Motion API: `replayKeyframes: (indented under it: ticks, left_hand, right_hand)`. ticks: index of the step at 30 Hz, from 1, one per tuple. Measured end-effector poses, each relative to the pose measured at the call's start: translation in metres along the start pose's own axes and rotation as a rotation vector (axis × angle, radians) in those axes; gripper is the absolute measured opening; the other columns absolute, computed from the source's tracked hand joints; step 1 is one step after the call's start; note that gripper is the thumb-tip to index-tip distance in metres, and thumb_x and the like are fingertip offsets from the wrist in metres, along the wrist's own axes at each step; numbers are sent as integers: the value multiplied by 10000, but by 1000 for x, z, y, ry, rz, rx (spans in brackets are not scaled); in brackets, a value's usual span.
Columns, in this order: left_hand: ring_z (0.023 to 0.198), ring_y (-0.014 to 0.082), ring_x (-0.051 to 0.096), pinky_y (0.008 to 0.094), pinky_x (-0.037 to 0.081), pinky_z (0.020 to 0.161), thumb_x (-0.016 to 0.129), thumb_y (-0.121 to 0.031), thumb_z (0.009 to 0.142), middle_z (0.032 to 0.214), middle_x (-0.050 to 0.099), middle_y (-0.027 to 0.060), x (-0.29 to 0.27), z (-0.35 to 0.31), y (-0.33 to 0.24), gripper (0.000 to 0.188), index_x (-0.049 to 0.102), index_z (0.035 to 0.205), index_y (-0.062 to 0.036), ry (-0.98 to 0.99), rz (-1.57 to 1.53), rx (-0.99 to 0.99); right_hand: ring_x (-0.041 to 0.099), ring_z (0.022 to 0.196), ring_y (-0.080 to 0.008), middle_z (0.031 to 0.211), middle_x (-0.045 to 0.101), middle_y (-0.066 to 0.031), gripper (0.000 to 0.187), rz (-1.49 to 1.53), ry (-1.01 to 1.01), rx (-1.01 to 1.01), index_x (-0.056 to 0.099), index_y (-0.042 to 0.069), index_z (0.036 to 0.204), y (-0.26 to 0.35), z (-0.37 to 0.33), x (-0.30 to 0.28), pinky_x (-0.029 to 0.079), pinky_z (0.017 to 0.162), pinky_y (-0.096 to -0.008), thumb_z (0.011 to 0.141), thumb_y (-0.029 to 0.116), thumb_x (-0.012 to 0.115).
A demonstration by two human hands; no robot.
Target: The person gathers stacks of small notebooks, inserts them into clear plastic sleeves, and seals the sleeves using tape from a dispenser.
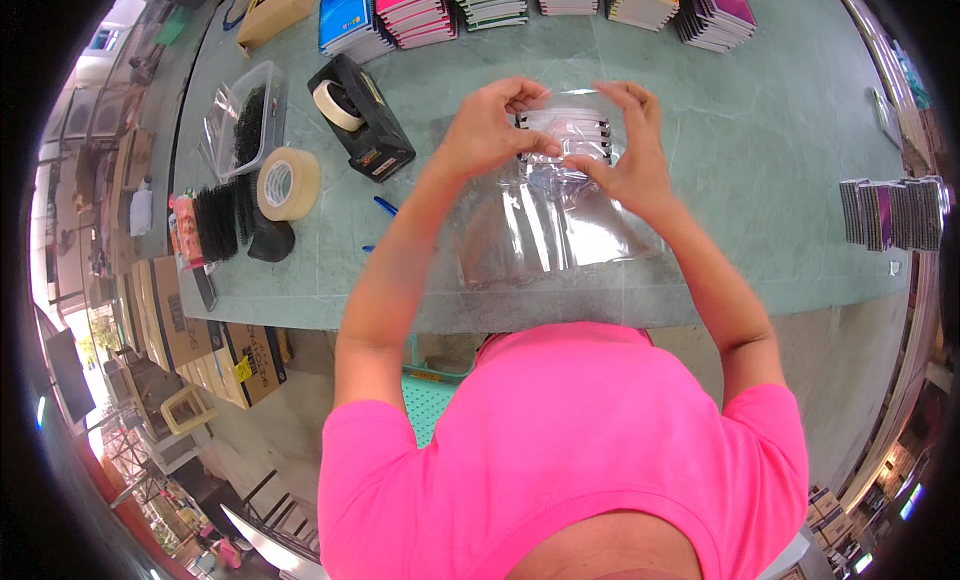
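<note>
Between my hands lies a small stack of spiral notebooks (pixel 566 125), with dark coils showing at its sides. Shiny transparent plastic (pixel 545 230) covers part of the stack and spreads over the table toward me. My left hand (pixel 492 130) is bent around the stack's left side, thumb and fingers closed on the plastic. On the right side, my right hand (pixel 632 152) curls inward in the same way, its thumb pressing the plastic near the coils. Glare on the plastic hides how its edges are folded.
Notebook stacks in several colours (pixel 415 10) line the far edge. A black tape dispenser (pixel 375 130), a tape roll (pixel 289 184), a plastic tub (pixel 250 120) and black coils (pixel 225 215) are at the left. Another notebook stack (pixel 890 214) stands far right. A blue pen (pixel 385 206) lies near my left forearm.
</note>
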State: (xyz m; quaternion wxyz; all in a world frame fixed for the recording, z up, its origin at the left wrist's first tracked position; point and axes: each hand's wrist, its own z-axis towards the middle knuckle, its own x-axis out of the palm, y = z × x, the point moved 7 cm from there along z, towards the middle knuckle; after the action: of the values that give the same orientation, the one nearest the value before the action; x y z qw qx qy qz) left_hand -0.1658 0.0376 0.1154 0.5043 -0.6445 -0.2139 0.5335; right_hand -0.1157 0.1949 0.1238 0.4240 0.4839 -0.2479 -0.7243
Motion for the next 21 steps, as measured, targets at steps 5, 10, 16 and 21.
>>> replayKeyframes:
  ticks: [5,10,16,21]
  left_hand:
    - [766,219,605,314,475,713,750,-165,646,768,623,93,3,10,-27,261,674,859,-36,203,341,163]
    - [724,267,577,350,474,660,672,-114,713,788,603,87,21,-5,-42,207,656,912,-57,181,709,330]
    - [834,263,556,368,459,734,656,-141,713,861,613,67,28,-45,-59,230,642,916,-35,38,854,468]
    - [869,242,550,355,435,753,653,-113,701,887,611,49,43,-78,-49,208,649,902,-57,-204,852,628]
  right_hand:
    - [535,856,-143,875,573,-18,405,116,473,215,644,59,1016,-27,25,19,408,810,-309,651,175,776]
    - [553,860,-223,885,587,-56,286,-108,405,-86,651,51,932,-6,31,18,424,788,-323,654,90,704]
    - [520,1051,-289,1069,575,-114,265,-532,557,-326,616,28,990,33,-5,24,405,915,-397,731,74,580]
    - [380,1268,-270,1272,501,-126,336,-403,402,-390,556,35,1166,26,-35,9,270,1072,-413,845,130,534]
